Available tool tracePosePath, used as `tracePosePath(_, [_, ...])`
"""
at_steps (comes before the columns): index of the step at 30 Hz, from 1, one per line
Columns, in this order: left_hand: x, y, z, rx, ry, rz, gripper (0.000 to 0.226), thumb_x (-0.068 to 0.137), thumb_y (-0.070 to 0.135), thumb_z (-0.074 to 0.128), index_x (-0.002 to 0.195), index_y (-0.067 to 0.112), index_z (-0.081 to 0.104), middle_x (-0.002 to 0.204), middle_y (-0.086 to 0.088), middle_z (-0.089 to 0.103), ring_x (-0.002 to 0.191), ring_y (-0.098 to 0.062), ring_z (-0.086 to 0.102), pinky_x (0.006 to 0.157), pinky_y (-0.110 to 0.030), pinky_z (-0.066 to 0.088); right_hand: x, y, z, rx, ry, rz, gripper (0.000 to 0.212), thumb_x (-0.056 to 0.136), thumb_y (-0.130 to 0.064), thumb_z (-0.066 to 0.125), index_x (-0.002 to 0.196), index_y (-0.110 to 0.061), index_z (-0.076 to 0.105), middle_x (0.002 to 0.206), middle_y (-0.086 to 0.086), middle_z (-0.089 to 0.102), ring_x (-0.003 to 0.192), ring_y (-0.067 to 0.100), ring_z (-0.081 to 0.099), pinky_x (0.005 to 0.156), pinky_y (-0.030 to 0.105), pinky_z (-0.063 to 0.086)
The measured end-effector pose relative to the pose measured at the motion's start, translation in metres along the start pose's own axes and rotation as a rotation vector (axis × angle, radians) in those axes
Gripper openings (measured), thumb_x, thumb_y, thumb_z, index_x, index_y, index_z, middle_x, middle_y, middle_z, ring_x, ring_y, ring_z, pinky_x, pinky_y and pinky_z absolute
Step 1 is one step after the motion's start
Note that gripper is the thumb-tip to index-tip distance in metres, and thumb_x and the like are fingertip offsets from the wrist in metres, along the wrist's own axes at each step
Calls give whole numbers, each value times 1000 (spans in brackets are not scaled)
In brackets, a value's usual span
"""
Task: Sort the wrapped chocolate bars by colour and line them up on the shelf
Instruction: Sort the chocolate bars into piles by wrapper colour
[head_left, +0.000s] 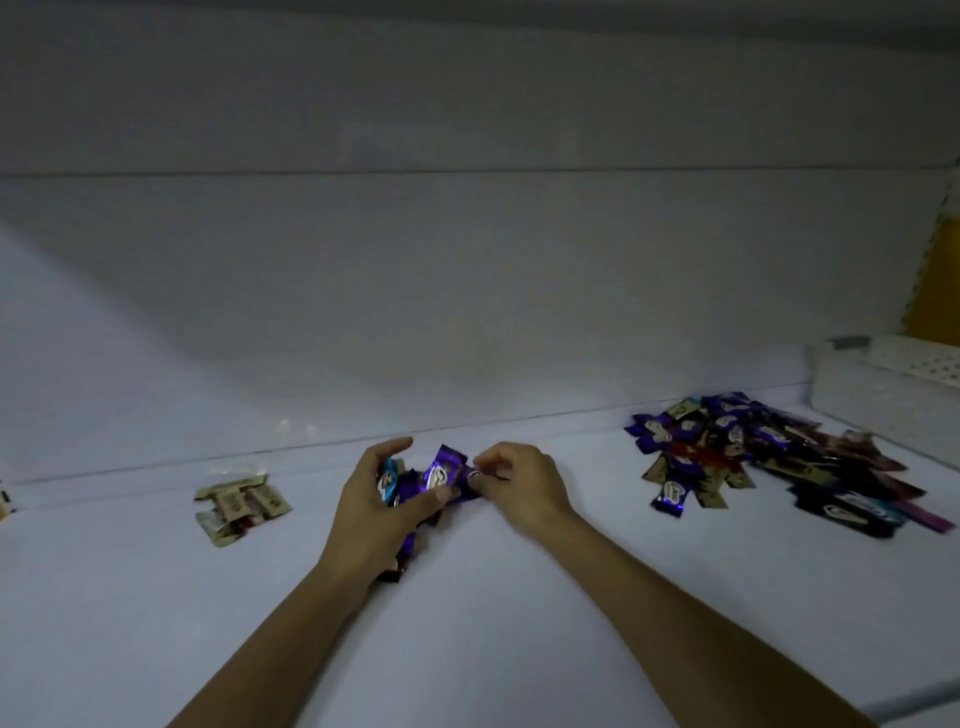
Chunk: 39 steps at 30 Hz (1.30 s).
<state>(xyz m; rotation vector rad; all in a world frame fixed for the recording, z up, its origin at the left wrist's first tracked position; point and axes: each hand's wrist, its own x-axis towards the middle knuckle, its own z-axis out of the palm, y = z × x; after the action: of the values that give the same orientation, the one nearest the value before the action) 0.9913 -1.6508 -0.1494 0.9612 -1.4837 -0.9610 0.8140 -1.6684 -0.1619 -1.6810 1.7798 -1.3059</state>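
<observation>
On the white shelf (519, 597), my left hand (374, 514) grips a bunch of purple wrapped bars (441, 470), with a blue-wrapped one among them near my palm. My right hand (519, 480) pinches the right end of a purple bar in that bunch. A small group of gold wrapped bars (239, 506) lies to the left near the back wall. A mixed pile of purple, gold, red and dark bars (753, 457) is spread at the right.
A white perforated plastic basket (883, 395) stands at the far right against the back wall. The shelf's back wall (467, 286) rises close behind the hands. A yellow panel (935, 280) shows at the right edge.
</observation>
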Motion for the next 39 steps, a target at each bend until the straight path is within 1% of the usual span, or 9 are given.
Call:
tracePosePath(3, [-5, 0, -3, 41, -6, -23, 56, 70, 16, 83, 116, 32, 55, 100, 2, 55, 73, -6, 63, 57, -18, 51, -1, -13, -2, 123, 71, -16, 23, 86, -38, 65, 92, -17, 73, 95, -2, 72, 92, 14, 65, 89, 33, 50])
tracePosePath(5, [-6, 1, -1, 55, -17, -1, 58, 70, 15, 83, 117, 32, 53, 101, 4, 53, 70, 3, 62, 55, -13, 50, -4, -23, -5, 397, -58, 36, 34, 85, -49, 62, 82, -17, 72, 81, 0, 72, 81, 16, 68, 80, 32, 55])
tracePosePath(8, [-6, 1, 1, 45, -27, -7, 57, 71, 11, 82, 118, 29, 54, 101, 3, 54, 69, 4, 62, 56, -12, 50, -16, -28, -2, 474, -259, -11, 20, 84, -30, 69, 74, -13, 72, 67, 4, 70, 60, 14, 63, 58, 24, 50])
tracePosePath(13, [-3, -1, -5, -150, -32, -121, 41, 81, -2, 69, 110, 25, 59, 87, -4, 72, 64, -16, 70, 48, -22, 51, -5, -30, -8, 691, 62, 173, 18, 89, -21, 65, 73, -11, 66, 52, -3, 62, 36, 8, 50, 40, 16, 40])
tracePosePath(25, [-2, -1, -6, -215, 17, -140, 31, 83, 9, 71, 109, 23, 59, 77, -1, 67, 56, -9, 63, 46, -22, 49, -14, -32, -8, 607, -224, 109, 24, 94, -25, 57, 76, -13, 66, 53, 3, 53, 47, 10, 46, 54, 24, 37])
tracePosePath(30, [-2, -3, -6, -187, 80, -118, 26, 85, 6, 68, 103, 22, 59, 82, -8, 66, 52, -5, 62, 45, -18, 48, -4, -22, -7, 582, 41, 125, 8, 88, -21, 65, 88, -13, 69, 62, -5, 67, 52, 10, 60, 52, 21, 49])
tracePosePath(33, [-2, -3, -5, -189, 115, -133, 26, 86, 8, 68, 104, 23, 58, 82, -6, 67, 52, -4, 62, 45, -17, 48, 4, -7, -7, 44, 72, 14, 9, 86, -24, 67, 87, -15, 69, 81, -3, 71, 80, 16, 67, 79, 38, 54])
tracePosePath(36, [-2, -2, -5, -194, 123, -139, 26, 86, 8, 68, 104, 23, 59, 81, -7, 68, 52, -4, 61, 46, -18, 49, 3, -5, -5, -343, 121, -78, 18, 88, -35, 64, 101, -24, 69, 99, -8, 68, 103, 14, 55, 93, 34, 38])
tracePosePath(39, [-3, -1, -6, -189, 112, -133, 27, 86, 8, 68, 105, 24, 59, 91, -12, 66, 53, -5, 62, 46, -16, 48, -4, -21, -8, 27, 93, -78, 28, 90, -47, 55, 95, -23, 70, 95, -10, 68, 95, 9, 59, 83, 26, 43])
